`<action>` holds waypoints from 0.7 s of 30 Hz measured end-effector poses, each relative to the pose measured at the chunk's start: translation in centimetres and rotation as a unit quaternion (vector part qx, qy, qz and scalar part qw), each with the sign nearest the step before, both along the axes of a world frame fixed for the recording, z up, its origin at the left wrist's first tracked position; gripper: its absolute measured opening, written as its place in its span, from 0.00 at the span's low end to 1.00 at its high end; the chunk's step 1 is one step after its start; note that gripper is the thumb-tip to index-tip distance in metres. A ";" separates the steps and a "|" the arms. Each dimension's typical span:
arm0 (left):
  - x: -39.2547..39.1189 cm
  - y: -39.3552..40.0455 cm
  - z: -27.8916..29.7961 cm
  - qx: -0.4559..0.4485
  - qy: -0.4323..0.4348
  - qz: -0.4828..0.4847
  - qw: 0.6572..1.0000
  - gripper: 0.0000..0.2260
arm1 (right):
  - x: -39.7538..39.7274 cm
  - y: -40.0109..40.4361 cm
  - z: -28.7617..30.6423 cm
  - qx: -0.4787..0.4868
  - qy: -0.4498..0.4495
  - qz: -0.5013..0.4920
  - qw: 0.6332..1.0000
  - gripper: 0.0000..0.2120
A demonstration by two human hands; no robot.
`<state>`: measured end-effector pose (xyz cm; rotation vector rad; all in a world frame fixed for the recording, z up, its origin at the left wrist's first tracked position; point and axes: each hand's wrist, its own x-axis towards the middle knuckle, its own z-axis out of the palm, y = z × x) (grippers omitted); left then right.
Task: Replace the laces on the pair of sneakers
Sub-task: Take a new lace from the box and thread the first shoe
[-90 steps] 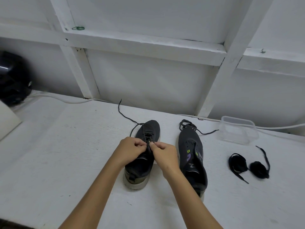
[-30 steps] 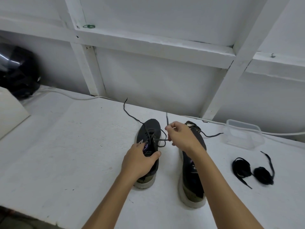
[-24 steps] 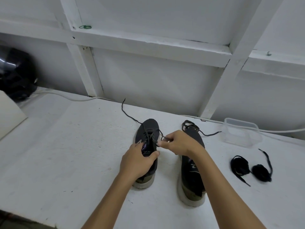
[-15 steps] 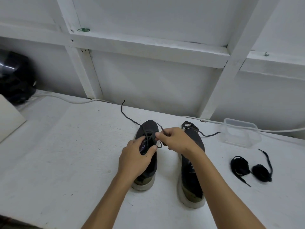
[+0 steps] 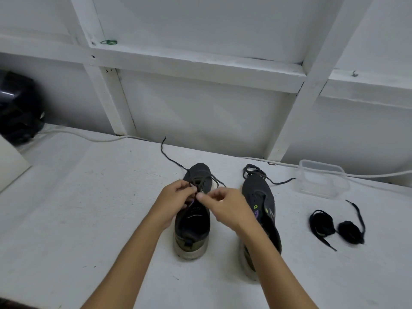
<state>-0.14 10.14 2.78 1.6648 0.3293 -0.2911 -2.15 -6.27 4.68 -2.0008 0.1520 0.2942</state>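
Two dark sneakers stand side by side on the white table [image 5: 66, 208], toes pointing away from me. Over the left sneaker [image 5: 192, 221] my left hand [image 5: 176, 198] pinches its dark lace [image 5: 169, 158] at the eyelets, and my right hand [image 5: 225, 206] pinches the lace from the other side. One lace end trails off toward the wall. The right sneaker [image 5: 259, 204] has a loose lace bunched at its toe. Two coiled black laces [image 5: 334, 226] lie on the table to the right.
A clear plastic container [image 5: 321, 181] stands behind the coiled laces at the back right. A white cable [image 5: 89, 138] runs along the wall foot. A black helmet [image 5: 17, 108] sits at the far left, with a white board edge [image 5: 11, 161] below it.
My left hand moved up from holding the left sneaker's side to pinch the lace at the eyelets. My right hand came back from the raised pull and closed in beside it.
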 end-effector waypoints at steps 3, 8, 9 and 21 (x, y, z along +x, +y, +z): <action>0.3 0.0 0.3 -0.040 0.036 0.007 0.999 0.03 | -0.9 0.3 -1.0 -0.073 -0.016 0.022 0.997 0.10; -0.1 -0.8 0.0 -0.133 0.061 0.013 0.989 0.03 | -0.4 0.2 -0.6 -0.156 -0.086 -0.058 0.982 0.09; -0.2 -0.8 -0.2 -0.137 0.059 0.012 0.989 0.04 | -0.6 0.3 -0.6 -0.147 -0.082 -0.056 0.984 0.09; -1.0 2.8 2.1 -0.185 -0.099 0.067 0.975 0.06 | -1.0 1.5 -1.3 -0.228 -0.028 0.001 0.973 0.11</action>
